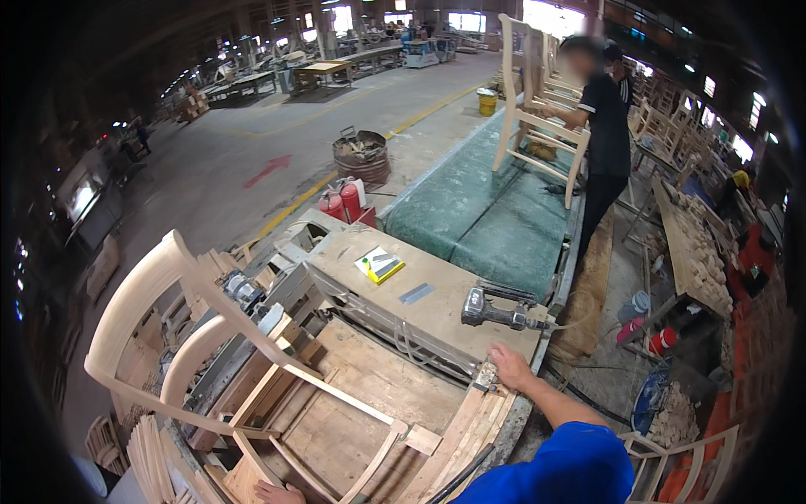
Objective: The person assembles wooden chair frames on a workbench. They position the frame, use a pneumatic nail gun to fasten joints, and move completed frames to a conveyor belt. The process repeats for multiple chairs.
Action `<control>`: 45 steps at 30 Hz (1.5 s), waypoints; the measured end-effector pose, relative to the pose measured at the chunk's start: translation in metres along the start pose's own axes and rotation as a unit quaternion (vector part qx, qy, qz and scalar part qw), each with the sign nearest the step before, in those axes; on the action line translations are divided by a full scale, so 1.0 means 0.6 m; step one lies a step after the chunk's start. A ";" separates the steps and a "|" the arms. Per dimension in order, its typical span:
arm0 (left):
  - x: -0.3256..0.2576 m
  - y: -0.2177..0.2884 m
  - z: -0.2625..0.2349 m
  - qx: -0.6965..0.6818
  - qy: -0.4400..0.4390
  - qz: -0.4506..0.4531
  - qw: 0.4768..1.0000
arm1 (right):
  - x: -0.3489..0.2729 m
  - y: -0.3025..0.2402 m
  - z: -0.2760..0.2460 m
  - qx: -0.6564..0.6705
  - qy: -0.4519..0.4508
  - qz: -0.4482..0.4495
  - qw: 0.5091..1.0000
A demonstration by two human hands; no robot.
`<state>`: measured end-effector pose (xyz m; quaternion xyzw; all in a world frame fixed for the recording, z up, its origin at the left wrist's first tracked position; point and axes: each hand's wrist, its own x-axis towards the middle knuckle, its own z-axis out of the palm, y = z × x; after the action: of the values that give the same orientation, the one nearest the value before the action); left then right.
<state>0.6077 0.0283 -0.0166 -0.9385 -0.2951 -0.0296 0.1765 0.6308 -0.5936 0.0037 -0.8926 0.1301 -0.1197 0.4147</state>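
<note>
A pale wooden chair frame with a curved back lies tilted over the bench at the lower left. My left hand rests on its wood at the bottom edge, fingers stretched out and only partly in view. My right hand is at the near right corner of the worktop, fingers curled by a small metal fitting; what lies under them is hidden. Just beyond that hand, a black and silver nail gun with a hose lies on the worktop.
On the worktop are a yellow-and-white item and a flat grey piece. Beyond runs a green conveyor bearing upright chair frames, where a person works. Red fire extinguishers and a rusty drum stand left of it.
</note>
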 end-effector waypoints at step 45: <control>0.096 -0.050 -0.184 -0.623 0.029 0.084 0.777 | 0.136 -0.390 0.141 0.181 -0.365 0.042 0.912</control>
<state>0.6433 0.0442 0.1055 -0.8632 -0.1267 -0.2191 -0.4368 0.7659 -0.4149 0.1398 -0.7775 -0.0163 0.2103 0.5924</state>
